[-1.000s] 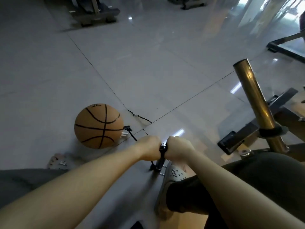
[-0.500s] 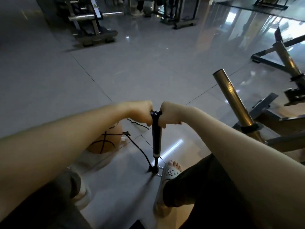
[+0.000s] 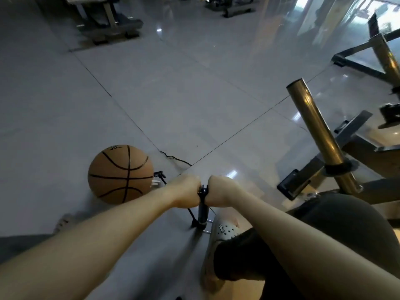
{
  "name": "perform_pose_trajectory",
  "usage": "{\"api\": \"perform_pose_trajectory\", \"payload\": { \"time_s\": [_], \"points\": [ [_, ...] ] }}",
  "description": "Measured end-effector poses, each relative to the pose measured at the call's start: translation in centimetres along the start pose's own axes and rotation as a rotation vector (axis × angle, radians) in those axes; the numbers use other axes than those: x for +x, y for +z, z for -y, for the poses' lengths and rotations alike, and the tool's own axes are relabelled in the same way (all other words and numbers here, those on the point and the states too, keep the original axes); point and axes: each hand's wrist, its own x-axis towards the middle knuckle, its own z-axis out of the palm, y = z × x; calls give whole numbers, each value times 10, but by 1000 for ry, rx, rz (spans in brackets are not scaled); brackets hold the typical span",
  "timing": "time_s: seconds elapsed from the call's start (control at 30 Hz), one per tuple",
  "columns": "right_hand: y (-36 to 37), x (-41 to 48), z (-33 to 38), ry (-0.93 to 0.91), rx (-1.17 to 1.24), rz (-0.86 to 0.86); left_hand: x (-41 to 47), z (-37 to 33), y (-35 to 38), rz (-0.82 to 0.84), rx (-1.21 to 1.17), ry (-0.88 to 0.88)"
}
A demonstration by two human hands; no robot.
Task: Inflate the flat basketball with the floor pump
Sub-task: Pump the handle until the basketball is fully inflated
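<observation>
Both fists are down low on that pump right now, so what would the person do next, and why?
Probably pull the handle back up for another stroke. The left hand and right hand grip the handle low over the black floor pump, and its thin black hose runs to the orange basketball.

Bare forearms, dark trousers (image 3: 346, 224), pale perforated clog (image 3: 225, 231)

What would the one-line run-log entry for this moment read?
phase: pumping | left hand and right hand: gripping pump handle | pump: upright, handle low | hose: reaches basketball | ball: on floor, looks round
</observation>
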Motion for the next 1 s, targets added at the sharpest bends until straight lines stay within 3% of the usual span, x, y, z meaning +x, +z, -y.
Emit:
{"api": "perform_pose_trajectory", "payload": {
  "time_s": [0.33,0.53,0.7,0.83,1.0],
  "points": [
    [4,-18,3,2,-40,51,-19,-18,-7,89,41,-15],
    [-84,-54,23,-92,32,70,-50,-31,-86,36,9,5],
    [-148,-82,42,-125,112,-19,-69,-40,-159,-4,-27,58],
    [-101,-59,37,-83,72,-56,-40,-23,-114,86,-35,17],
    [-33,-11,10,-41,30,-56,0,2,-33,15,-63,7]
  ]
}}
